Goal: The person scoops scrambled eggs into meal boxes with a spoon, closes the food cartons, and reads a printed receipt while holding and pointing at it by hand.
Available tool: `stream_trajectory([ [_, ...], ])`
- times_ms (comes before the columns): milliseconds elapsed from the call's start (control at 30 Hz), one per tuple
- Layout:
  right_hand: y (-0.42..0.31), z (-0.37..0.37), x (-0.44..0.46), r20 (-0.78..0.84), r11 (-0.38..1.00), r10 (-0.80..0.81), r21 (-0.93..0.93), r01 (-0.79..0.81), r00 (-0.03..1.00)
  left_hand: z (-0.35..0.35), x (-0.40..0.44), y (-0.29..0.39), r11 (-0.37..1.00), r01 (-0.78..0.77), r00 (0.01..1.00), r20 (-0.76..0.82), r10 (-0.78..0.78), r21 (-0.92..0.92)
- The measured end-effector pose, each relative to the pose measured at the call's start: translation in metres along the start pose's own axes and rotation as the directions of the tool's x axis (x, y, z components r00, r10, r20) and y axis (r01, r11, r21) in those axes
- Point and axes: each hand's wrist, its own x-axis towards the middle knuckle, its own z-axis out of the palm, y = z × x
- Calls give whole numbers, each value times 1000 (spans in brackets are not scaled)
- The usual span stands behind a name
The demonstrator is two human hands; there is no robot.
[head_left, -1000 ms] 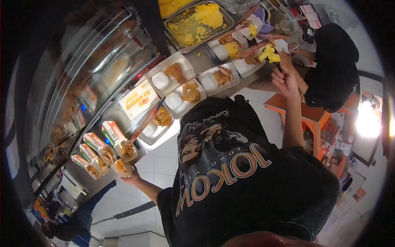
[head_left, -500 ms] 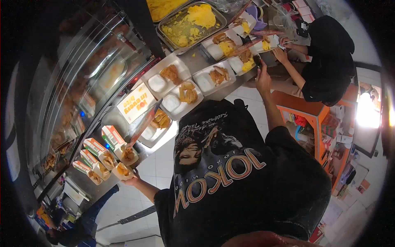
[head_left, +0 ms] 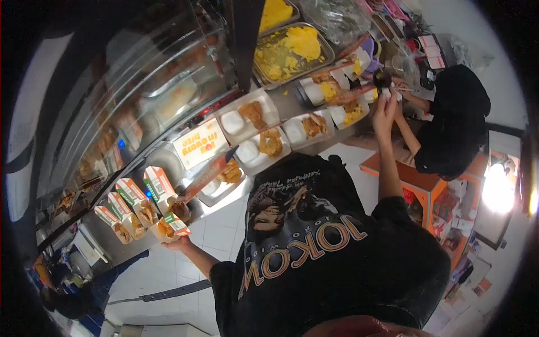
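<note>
At the lower left, my left hand [head_left: 178, 244] grips the base of a small paper box [head_left: 164, 231] of fried chicken, its printed flap [head_left: 177, 223] standing over the food. Several similar small boxes [head_left: 135, 220] with chicken are beside it on the counter. Far to the right, my right hand [head_left: 384, 112] is raised past the end of the meal boxes, closed around a dark round-ended utensil [head_left: 383, 78] whose kind is unclear. Below that hand is an open white box [head_left: 340, 114] with chicken and yellow scrambled egg. More open boxes [head_left: 247, 151] hold white rice and chicken.
Metal trays of scrambled egg [head_left: 331, 51] stand at the back. A printed carton lid [head_left: 197, 144] lies among the boxes beside a glass display case [head_left: 168, 73]. A co-worker in black [head_left: 457, 121] holds a pen at right; another person [head_left: 73, 297] is at lower left.
My view has shifted, moving the counter rightward. My right hand has moved outward, close to the co-worker's hands. The printed flap of the box in my left hand now shows over the chicken.
</note>
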Motion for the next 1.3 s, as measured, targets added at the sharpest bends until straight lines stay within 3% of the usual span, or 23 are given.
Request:
stream_trajectory([
  [67,-25,41,54,139,851,-448,-238,469,883,-2,3,-3,999,-2,1000,25,3,-39],
  [100,-53,60,71,310,865,-189,-397,307,932,-5,5,-4,998,-1,999,39,3,-56],
  [167,-20,117,127,465,687,-221,-550,475,857,-4,7,-6,998,-14,1000,21,15,-56],
  [233,11,170,163,576,479,-68,-697,533,815,-9,14,-11,998,-36,999,0,36,-46],
  [333,54,206,180,589,404,-32,-731,549,808,19,-13,-16,994,-36,998,42,40,-100],
  [433,97,230,166,537,564,6,-698,441,843,21,-10,-19,996,-57,997,51,61,-73],
  [533,68,233,132,560,691,132,-644,329,818,18,-9,-24,997,-47,998,45,50,-62],
  [667,74,234,117,637,763,67,-528,372,768,6,-1,-21,998,-21,996,87,26,-52],
  [767,48,232,92,787,617,5,-488,618,617,8,-5,-24,997,-8,994,108,17,-75],
  [867,17,249,61,813,601,27,-478,641,582,19,-15,-24,998,-32,999,33,34,-52],
  [900,0,253,53,836,642,69,-455,617,545,3,-1,-25,997,-11,996,88,17,-74],
  [1000,6,265,38,849,677,-7,-385,628,528,9,-9,-26,994,-15,993,116,27,-104],
  [1033,38,273,39,828,691,-189,-270,671,528,12,-11,-25,995,-22,996,82,30,-96],
  [1067,29,271,43,834,842,19,-310,441,551,13,-12,-25,996,-32,996,75,38,-85],
  [1100,12,264,51,829,916,227,-360,177,511,13,-13,-24,997,-41,997,68,46,-72],
  [1133,0,261,56,811,906,413,-413,-96,413,15,-13,-25,997,-50,997,64,54,-62],
  [1167,8,253,56,839,826,450,-262,-499,305,17,-13,-24,997,-58,996,59,61,-49],
  [1267,13,259,63,782,572,596,-253,-780,183,17,-14,-23,997,-43,998,47,46,-68],
  [1300,16,257,66,809,519,566,-199,-831,160,17,-14,-22,996,-48,996,71,54,-76],
])
